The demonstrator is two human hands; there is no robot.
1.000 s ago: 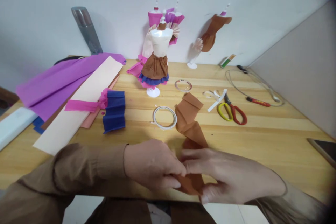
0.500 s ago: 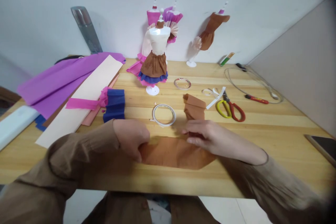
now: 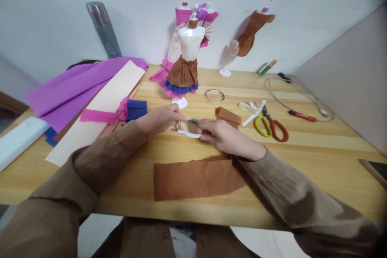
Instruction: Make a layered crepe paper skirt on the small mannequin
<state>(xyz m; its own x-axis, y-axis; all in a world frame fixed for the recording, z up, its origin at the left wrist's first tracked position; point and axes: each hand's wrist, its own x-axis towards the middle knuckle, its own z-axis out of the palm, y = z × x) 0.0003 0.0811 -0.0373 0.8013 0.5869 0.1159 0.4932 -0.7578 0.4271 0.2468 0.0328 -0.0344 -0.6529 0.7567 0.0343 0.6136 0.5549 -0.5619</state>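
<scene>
A roll of white double-sided tape (image 3: 192, 119) lies in the middle of the table. Its left rim is held by the fingers of my left hand (image 3: 160, 119). At the roll's right side, my right hand (image 3: 219, 134) pinches a loose white end of tape (image 3: 188, 133) that runs along the near side of the ring. Below both hands a flat strip of brown crepe paper (image 3: 193, 180) lies near the table edge. Behind my right hand is a smaller folded piece of brown paper (image 3: 229, 117), partly covered.
Scissors (image 3: 271, 125) and white tape scraps (image 3: 254, 113) lie to the right, with a cable (image 3: 278, 96) beyond. A mannequin (image 3: 190, 44) in a brown ruffled skirt stands behind. Purple paper (image 3: 78, 88), a cream strip (image 3: 99, 100) and a blue piece (image 3: 137, 109) lie left.
Both hands have left the brown strip, which now lies flat on the table. They have moved forward to the tape roll, and a tape end is now pulled up by my right hand.
</scene>
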